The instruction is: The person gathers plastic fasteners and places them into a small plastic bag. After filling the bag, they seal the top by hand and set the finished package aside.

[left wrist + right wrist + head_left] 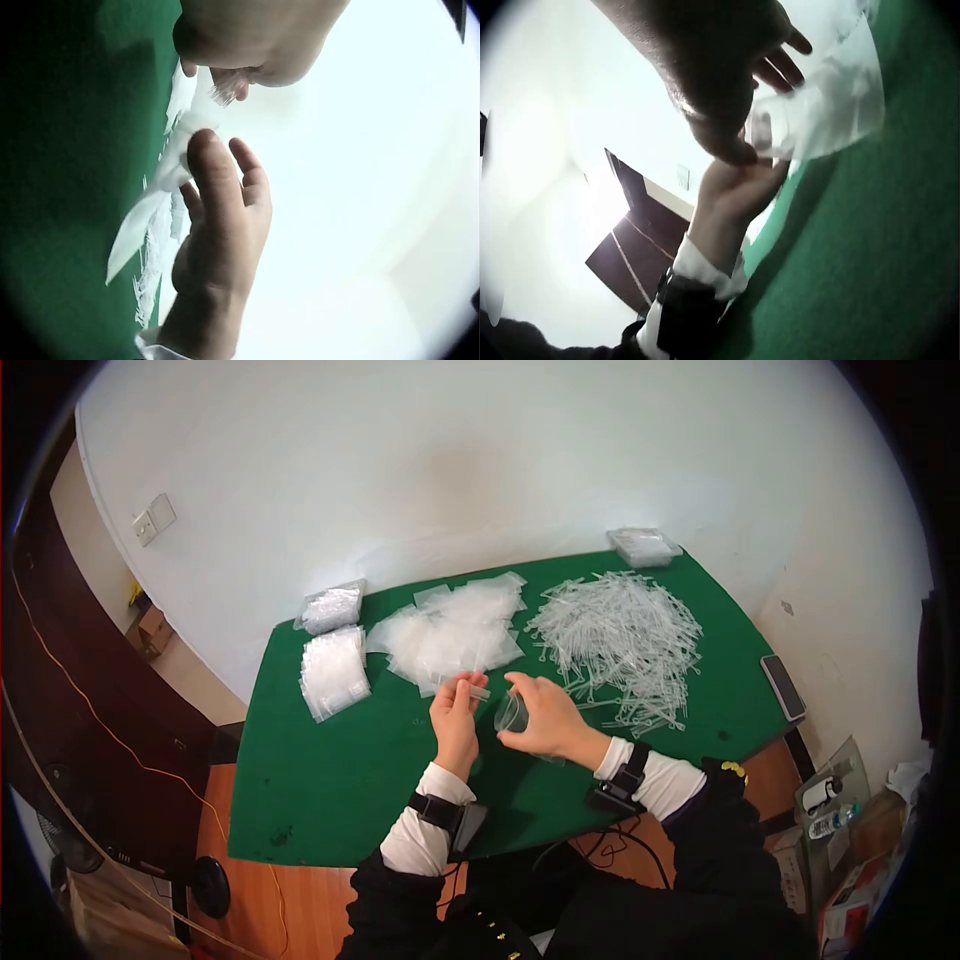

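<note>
My left hand (455,728) pinches a small bundle of thin clear plastic sticks (229,88) between thumb and fingers, their ends poking out toward the right hand. Facing it, my right hand (550,718) holds a clear plastic bag (512,714) with thumb and fingers spread along its mouth, which bulges open. In the right wrist view the bag (836,112) hangs out past the right fingers, over the green table. The ends of the sticks are close to the bag's mouth.
On the green table (330,790), flat clear bags (450,630) lie heaped ahead of the hands. A large pile of ring-ended clear sticks (620,640) spreads to the right. Filled bags (335,670) lie at left, another pack (643,547) back right. A phone (783,687) sits at the right edge.
</note>
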